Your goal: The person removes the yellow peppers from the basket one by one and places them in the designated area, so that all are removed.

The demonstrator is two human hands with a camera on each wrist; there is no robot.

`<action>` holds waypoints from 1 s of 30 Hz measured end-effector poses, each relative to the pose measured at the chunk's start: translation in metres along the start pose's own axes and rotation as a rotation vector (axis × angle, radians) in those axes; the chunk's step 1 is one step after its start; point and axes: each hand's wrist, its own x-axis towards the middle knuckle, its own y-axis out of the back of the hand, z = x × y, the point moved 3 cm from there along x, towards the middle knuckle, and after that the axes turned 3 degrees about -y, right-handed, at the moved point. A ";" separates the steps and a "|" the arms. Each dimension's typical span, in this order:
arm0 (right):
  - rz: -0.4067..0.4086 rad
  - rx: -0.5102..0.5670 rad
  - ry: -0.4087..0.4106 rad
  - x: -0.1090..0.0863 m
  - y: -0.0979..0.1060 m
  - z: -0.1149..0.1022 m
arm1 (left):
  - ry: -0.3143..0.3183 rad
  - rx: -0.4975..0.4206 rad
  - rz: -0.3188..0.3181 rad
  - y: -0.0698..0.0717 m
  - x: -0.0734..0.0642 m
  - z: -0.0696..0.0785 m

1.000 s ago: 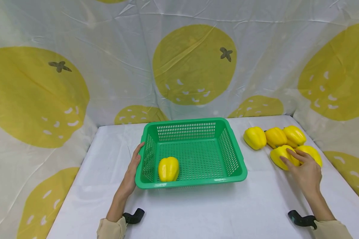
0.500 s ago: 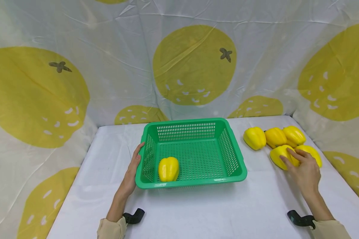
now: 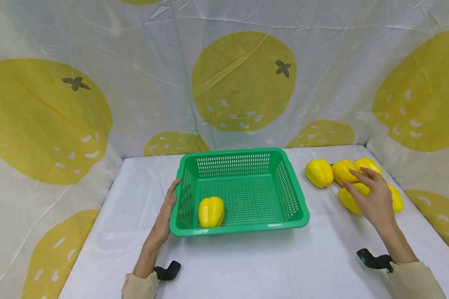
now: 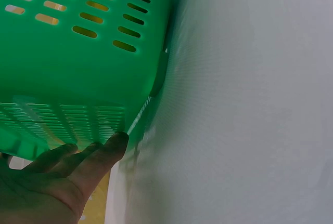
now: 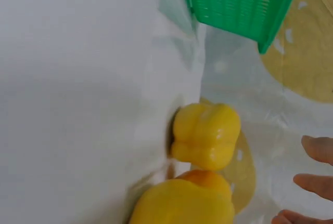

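Note:
My left hand (image 3: 165,216) lies along the left side of a green plastic basket (image 3: 239,226). In the left wrist view its fairly straight fingers (image 4: 99,164) touch the slotted wall. Inside the basket, at the front left, sits one yellow bell pepper (image 3: 211,211). My right hand (image 3: 376,201) hovers over a group of yellow bell peppers, fingers spread and holding nothing. Directly under it is the front pepper (image 3: 348,199), partly covered by the hand. In the right wrist view the fingertips (image 5: 315,182) are raised to the right of the peppers (image 5: 205,135).
More yellow peppers stand around the hand: one at the left (image 3: 319,172), others behind (image 3: 343,170) and one at the right (image 3: 396,199). A white cloth (image 3: 265,265) covers the table. Behind hangs a curtain (image 3: 153,83) printed with lemons.
My right hand has lifted off the front pepper and shifted up and slightly left, its fingers spreading wider. The left hand and the basket have stayed in place.

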 end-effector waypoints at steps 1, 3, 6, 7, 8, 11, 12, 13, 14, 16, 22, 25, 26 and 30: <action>-0.017 0.006 0.017 0.004 -0.001 -0.005 | 0.000 0.000 0.001 0.000 0.000 0.000; -0.042 0.021 0.059 0.010 -0.001 -0.017 | -0.001 0.001 0.003 0.000 0.000 0.000; -0.092 0.048 0.120 0.019 -0.003 -0.036 | -0.001 0.006 0.007 0.001 -0.001 0.001; -0.112 0.058 0.141 0.022 -0.004 -0.042 | -0.001 0.008 0.008 0.001 -0.001 0.001; -0.134 0.067 0.154 0.024 -0.004 -0.048 | -0.001 0.009 0.008 0.001 -0.001 0.001; -0.205 0.086 0.194 0.032 -0.006 -0.066 | 0.002 0.011 0.006 0.001 -0.001 0.000; -0.229 0.088 0.203 0.034 -0.006 -0.072 | 0.003 0.011 0.006 0.000 -0.001 0.000; -0.250 0.088 0.214 0.037 -0.006 -0.078 | 0.001 0.010 0.005 0.000 -0.001 0.000; -0.273 0.094 0.224 0.040 -0.006 -0.084 | 0.001 0.007 0.005 0.000 0.000 0.000; -0.312 0.095 0.248 0.046 -0.006 -0.098 | -0.003 0.006 0.008 0.000 -0.001 -0.001; -0.484 0.177 0.291 0.057 -0.012 -0.141 | -0.001 0.006 0.011 0.000 -0.002 0.000; -0.577 0.215 0.332 0.059 -0.023 -0.160 | 0.003 0.005 0.008 0.000 -0.002 0.000; -0.601 0.218 0.349 0.059 -0.028 -0.165 | -0.001 0.005 0.004 0.000 -0.002 0.000; -0.685 0.211 0.428 0.060 -0.050 -0.183 | -0.014 -0.007 -0.003 0.000 -0.001 0.000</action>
